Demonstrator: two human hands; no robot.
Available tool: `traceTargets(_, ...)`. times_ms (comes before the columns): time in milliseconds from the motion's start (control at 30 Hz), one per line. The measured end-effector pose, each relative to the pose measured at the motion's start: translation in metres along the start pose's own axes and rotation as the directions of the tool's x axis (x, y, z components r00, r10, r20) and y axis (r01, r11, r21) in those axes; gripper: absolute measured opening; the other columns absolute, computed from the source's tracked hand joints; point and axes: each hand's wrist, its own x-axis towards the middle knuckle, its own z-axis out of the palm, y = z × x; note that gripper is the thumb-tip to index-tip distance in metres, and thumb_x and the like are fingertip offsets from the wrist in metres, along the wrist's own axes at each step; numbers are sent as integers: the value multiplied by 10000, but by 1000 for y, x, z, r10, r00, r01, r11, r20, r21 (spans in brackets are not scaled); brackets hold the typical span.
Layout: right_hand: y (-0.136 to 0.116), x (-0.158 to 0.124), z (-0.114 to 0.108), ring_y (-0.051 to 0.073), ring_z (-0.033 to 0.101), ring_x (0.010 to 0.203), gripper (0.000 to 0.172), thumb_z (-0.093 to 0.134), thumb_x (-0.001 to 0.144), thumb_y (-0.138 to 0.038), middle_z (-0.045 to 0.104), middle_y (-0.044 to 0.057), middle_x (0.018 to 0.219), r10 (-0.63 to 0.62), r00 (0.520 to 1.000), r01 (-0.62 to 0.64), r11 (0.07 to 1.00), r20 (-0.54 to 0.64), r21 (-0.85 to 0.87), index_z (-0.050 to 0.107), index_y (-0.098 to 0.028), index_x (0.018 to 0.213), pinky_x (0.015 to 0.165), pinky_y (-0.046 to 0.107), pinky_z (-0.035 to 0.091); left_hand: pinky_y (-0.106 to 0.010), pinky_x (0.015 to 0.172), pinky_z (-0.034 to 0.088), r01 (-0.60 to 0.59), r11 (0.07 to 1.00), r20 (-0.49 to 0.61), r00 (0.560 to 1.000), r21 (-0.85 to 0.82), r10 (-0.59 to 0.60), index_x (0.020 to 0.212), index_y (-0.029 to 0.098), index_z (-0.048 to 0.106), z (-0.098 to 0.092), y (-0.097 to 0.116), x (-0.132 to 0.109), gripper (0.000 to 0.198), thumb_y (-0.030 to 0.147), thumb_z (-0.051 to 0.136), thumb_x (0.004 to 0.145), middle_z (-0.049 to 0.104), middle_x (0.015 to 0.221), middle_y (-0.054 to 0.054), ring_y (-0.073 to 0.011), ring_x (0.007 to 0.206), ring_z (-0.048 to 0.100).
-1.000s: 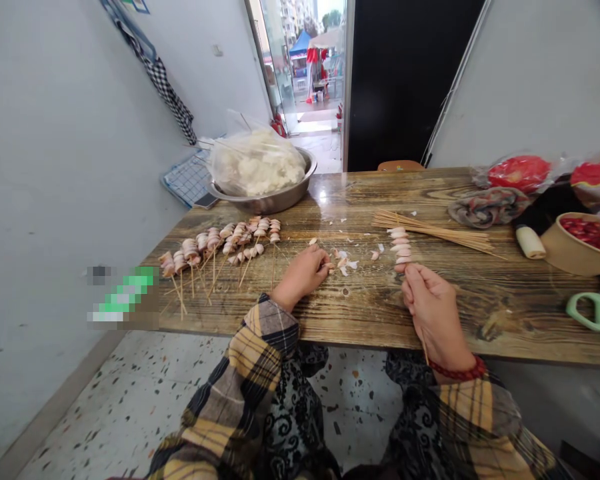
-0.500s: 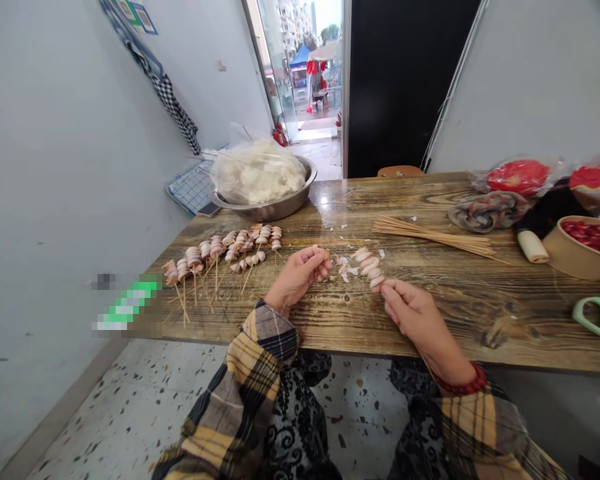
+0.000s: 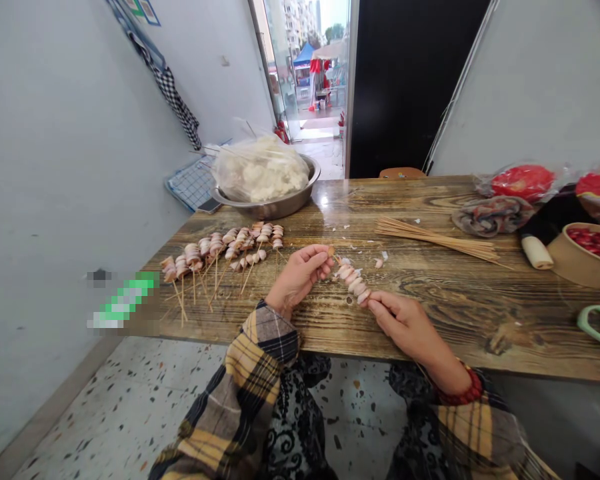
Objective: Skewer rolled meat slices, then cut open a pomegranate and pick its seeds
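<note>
My right hand [image 3: 405, 322] is closed on a bamboo skewer [image 3: 353, 283] that carries several pale meat pieces, its tip slanting up and left. My left hand [image 3: 303, 272] pinches a small piece [image 3: 331, 251] right at the skewer's tip. Both hands hover over the near middle of the wooden table [image 3: 430, 293]. A few loose pale pieces [image 3: 379, 261] lie just beyond the skewer.
Several finished skewers [image 3: 220, 253] lie in a row at the left. A metal bowl [image 3: 275, 203] with a plastic bag of white food stands behind them. Bare sticks [image 3: 437, 240] lie centre right. A bowl of red bits [image 3: 587, 257], bags and green scissors [image 3: 597, 325] sit at the right.
My right hand brought the loaded skewer from the right down and left toward my left hand. My left hand lifted a small piece off the table to the skewer's tip.
</note>
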Motion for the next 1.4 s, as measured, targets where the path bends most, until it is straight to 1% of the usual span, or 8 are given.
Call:
traceTargets(133,-1,0,0,166,616,681,298,420,934,-331,683,12,720,3,1000,-3,1000,6,-8,664,-211,815,650,255,430,-175,519,414,-10,999,4,1000,-50,10,850,124,647,-1,-1,1,283,365,736,732,644,707,-26,-69,572,558)
traceTargets(333,0,0,0,168,626,689,283,426,932,-323,690,9,729,19,999,-18,999,33,-27,658,-207,819,647,253,422,-159,516,421,-10,999,16,1000,-47,10,822,115,640,2,0,1,239,313,740,733,668,784,-48,-62,596,569)
traceTargets(467,-1,0,1,155,608,661,291,422,935,-328,684,7,731,17,999,-16,999,33,-41,663,-201,834,631,246,415,-141,523,436,-23,993,-68,998,-112,16,798,108,638,1,0,2,227,241,779,681,669,761,-32,-50,598,574)
traceTargets(600,-1,0,1,148,591,647,305,416,936,-335,660,4,702,20,1000,-19,999,21,-41,659,-197,817,622,242,407,-160,616,499,-52,989,-133,990,-140,33,803,115,639,2,-1,2,256,190,810,629,689,790,-28,-69,663,626)
traceTargets(733,-1,0,1,149,596,662,315,412,936,-345,665,8,715,38,999,-38,998,7,-50,658,-193,810,631,242,404,-189,655,529,-41,990,-119,993,-132,25,858,104,672,4,-3,2,293,193,816,619,699,799,-33,-83,665,644)
traceTargets(867,-2,1,0,141,579,632,326,404,934,-341,642,0,677,47,999,-47,997,4,-68,663,-188,808,605,234,392,-194,649,532,-46,990,-114,993,-136,30,838,91,690,6,-4,2,278,211,814,620,700,787,-40,-92,664,648)
traceTargets(1067,-3,1,0,148,584,644,322,403,930,-333,648,10,696,19,1000,-18,998,18,-60,658,-189,795,613,240,404,-201,653,531,-72,983,-162,986,-167,45,824,106,689,7,-5,2,275,190,823,598,700,787,-27,-84,648,643)
traceTargets(1400,0,1,1,161,610,682,311,409,931,-330,659,18,706,26,1000,-25,998,14,-52,643,-189,781,636,248,410,-186,658,507,-78,980,-204,978,-183,40,822,104,689,10,-6,3,275,177,823,593,701,797,-29,-72,647,636)
